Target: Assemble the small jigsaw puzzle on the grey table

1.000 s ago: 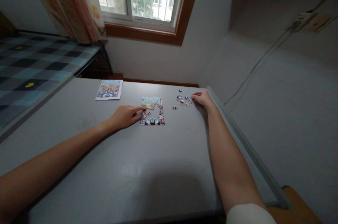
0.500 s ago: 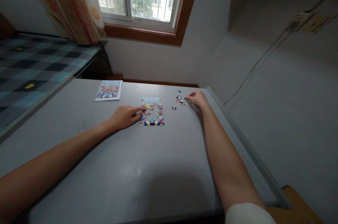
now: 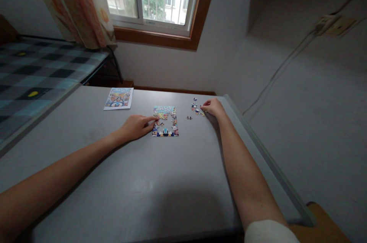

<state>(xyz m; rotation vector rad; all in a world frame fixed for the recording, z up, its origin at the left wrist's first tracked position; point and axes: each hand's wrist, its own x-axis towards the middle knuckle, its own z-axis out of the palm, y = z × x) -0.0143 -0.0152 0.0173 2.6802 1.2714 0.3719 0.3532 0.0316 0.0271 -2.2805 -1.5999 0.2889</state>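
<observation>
A partly assembled jigsaw puzzle (image 3: 165, 134) lies on the grey table, its border joined around an open middle with a few loose pieces inside. My left hand (image 3: 137, 126) rests at its left edge, index finger stretched out onto the puzzle and thumb apart below. To the right, my right hand (image 3: 214, 107) is at a scatter of loose puzzle pieces (image 3: 195, 106), its fingertips pinched together on what looks like a small piece, mostly hidden. Two small pieces (image 3: 189, 117) sit between that scatter and the puzzle.
A printed reference picture (image 3: 118, 98) lies toward the table's far left. The table (image 3: 137, 197) has a raised rim on its right, beside the wall. A bed with a checked cover (image 3: 51, 65) stands at left, under a curtain (image 3: 77, 6) and window. A cable hangs from a wall socket (image 3: 335, 25).
My right fingertips have shifted very slightly among the loose pieces. The left hand keeps its place at the puzzle's edge.
</observation>
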